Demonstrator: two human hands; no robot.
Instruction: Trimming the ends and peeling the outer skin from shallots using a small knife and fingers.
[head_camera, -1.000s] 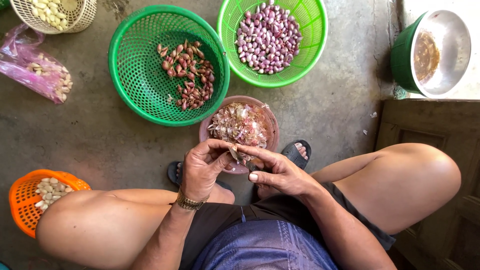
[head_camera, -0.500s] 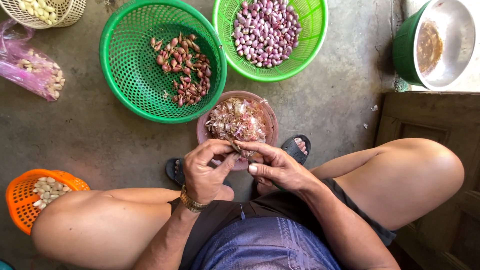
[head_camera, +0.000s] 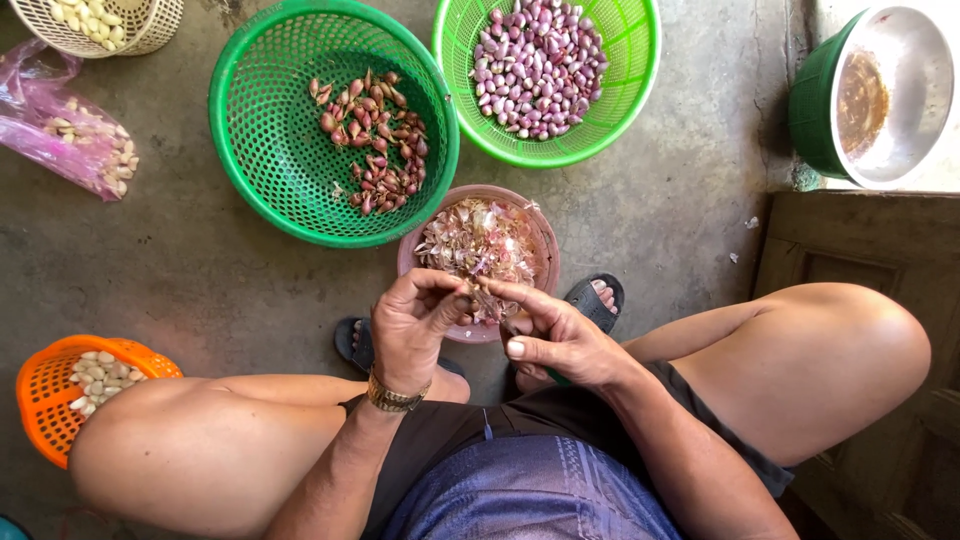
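My left hand (head_camera: 415, 325) and my right hand (head_camera: 555, 335) meet over a pink bowl (head_camera: 545, 240) full of papery shallot skins (head_camera: 478, 245). Both hands pinch one small shallot (head_camera: 473, 290) between their fingertips; most of it is hidden by the fingers. A gold bracelet circles my left wrist. A green basket (head_camera: 270, 150) ahead holds several unpeeled reddish shallots (head_camera: 375, 140). Another green basket (head_camera: 625, 95) to its right holds many peeled purple shallots (head_camera: 540, 65).
An orange basket (head_camera: 45, 385) with garlic cloves sits by my left knee. A pink plastic bag (head_camera: 65, 135) of cloves and a cream basket (head_camera: 140, 25) lie at far left. A metal bowl in a green basin (head_camera: 880, 90) stands at top right, a wooden panel (head_camera: 850, 250) below it.
My hands have stayed over the pink bowl, fingers shifting slightly around the shallot. The view has drifted a little to the right.
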